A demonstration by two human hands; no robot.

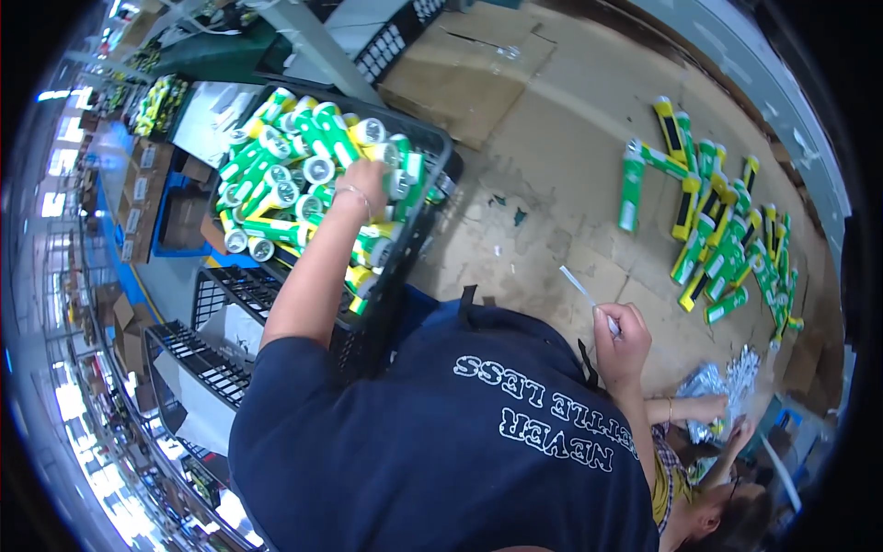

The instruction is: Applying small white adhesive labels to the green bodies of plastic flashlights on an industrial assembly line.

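Note:
A black plastic crate (432,138) at left is heaped with green-and-yellow flashlights (317,170), many with their round clear lenses turned up. My left hand (364,184), with a thin band at its wrist, reaches into the right part of the heap. Its fingers curl down around a flashlight, and their tips are partly hidden. Over the cardboard-covered bench, my right hand (621,342) is closed in a pinch on a thin white strip (578,283), which sticks out toward the upper left. The strip's exact kind cannot be made out.
More flashlights (717,235) lie in a loose pile on the bench's right side. A co-worker's hands (713,408) handle silvery-white pieces (740,377) at lower right. Black crates (230,294) stand below the full one; a metal post (317,46) rises behind it.

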